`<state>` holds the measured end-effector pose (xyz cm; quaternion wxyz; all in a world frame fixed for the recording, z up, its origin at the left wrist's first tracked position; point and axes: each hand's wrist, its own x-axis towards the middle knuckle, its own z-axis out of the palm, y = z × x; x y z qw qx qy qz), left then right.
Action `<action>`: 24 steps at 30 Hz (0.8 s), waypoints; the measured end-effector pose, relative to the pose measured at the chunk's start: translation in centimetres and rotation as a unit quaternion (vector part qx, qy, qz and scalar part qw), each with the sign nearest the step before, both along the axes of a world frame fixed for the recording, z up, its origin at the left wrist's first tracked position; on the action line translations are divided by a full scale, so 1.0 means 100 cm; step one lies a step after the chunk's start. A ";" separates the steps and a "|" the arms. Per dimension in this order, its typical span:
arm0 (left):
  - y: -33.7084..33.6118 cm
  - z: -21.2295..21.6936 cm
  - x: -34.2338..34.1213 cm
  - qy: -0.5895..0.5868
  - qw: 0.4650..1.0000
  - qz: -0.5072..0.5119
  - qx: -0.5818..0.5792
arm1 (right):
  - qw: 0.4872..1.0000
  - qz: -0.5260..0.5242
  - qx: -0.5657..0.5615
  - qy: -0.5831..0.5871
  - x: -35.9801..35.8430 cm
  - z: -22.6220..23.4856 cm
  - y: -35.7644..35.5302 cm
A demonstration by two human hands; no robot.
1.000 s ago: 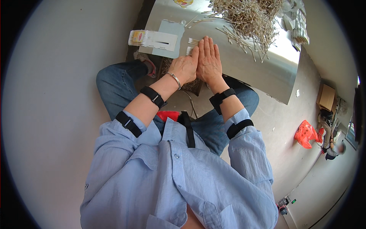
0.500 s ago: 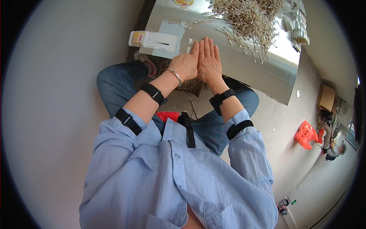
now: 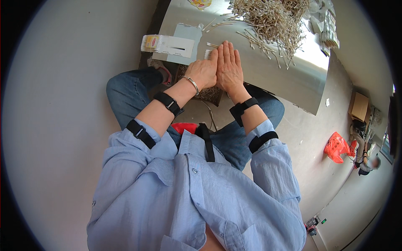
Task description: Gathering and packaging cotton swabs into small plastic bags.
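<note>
My left hand (image 3: pixel 204 72) and my right hand (image 3: pixel 228 67) rest side by side, touching, at the near edge of a shiny metal table (image 3: pixel 293 79). A small bundle of cotton swabs (image 3: pixel 208 54) sticks out from under the curled fingers of my left hand. My right hand lies flat with its fingers straight and together, and nothing shows in it. A big loose pile of cotton swabs (image 3: pixel 268 21) lies beyond the hands on the far part of the table.
A filled box of swabs (image 3: pixel 151 43) with a white card (image 3: pixel 179 46) lies at the table's left edge on a pale blue sheet (image 3: pixel 190 33). Packets (image 3: pixel 328 29) sit at the far right. An orange bag (image 3: pixel 336 147) and a cardboard box (image 3: pixel 359 106) stand on the floor.
</note>
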<state>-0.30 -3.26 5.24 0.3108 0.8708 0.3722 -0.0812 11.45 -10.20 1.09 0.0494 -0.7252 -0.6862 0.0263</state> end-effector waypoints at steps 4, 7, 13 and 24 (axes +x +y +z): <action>0.001 0.000 -0.001 -0.010 1.000 0.000 0.000 | 1.000 0.000 -0.010 -0.012 0.000 0.001 0.000; 0.008 0.005 0.004 0.009 0.999 0.033 -0.027 | 0.999 -0.005 -0.003 0.034 -0.001 0.003 -0.001; 0.009 0.004 0.005 0.001 1.000 0.023 -0.020 | 0.999 -0.002 -0.001 0.050 0.000 0.002 0.000; 0.059 -0.011 0.014 -0.195 0.951 0.146 0.189 | 0.998 -0.014 -0.024 0.054 -0.002 0.015 0.002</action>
